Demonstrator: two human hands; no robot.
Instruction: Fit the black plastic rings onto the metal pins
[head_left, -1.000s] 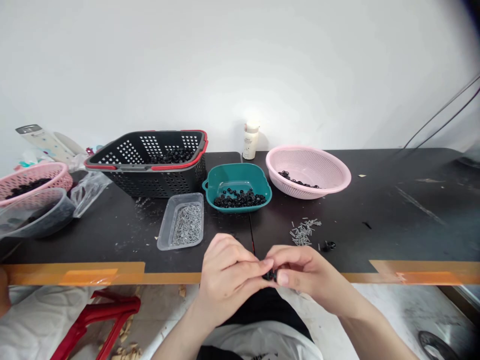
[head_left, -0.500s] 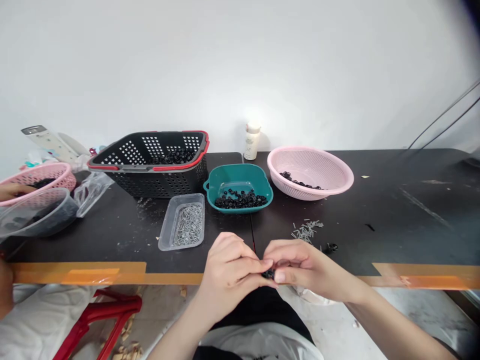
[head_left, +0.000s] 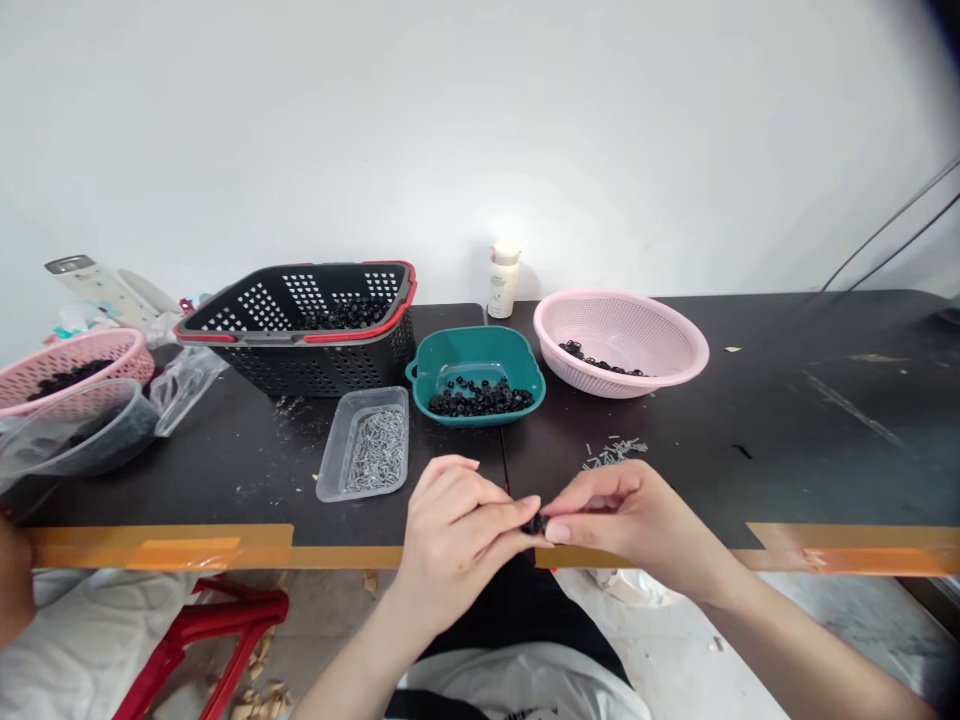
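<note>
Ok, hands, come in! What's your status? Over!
Left hand and right hand: both pinching a small black part. Loose metal pins on the tabletop, just beyond right hand. Nothing visibly in the way.

cream bottle (head_left: 503, 285) upright, near wall (head_left: 375, 150) | red stool (head_left: 178, 640) lower left | cables (head_left: 909, 238) far right

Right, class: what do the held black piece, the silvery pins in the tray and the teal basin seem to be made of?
Black piece: dark, perhaps plastic; it's mostly covered, so I can't be sure.
Silvery pins: probably metal, given their grey sheen and bright glints.
Teal basin: likely moulded plastic, smooth and slightly glossy, with rounded corners and one even colour.
</note>
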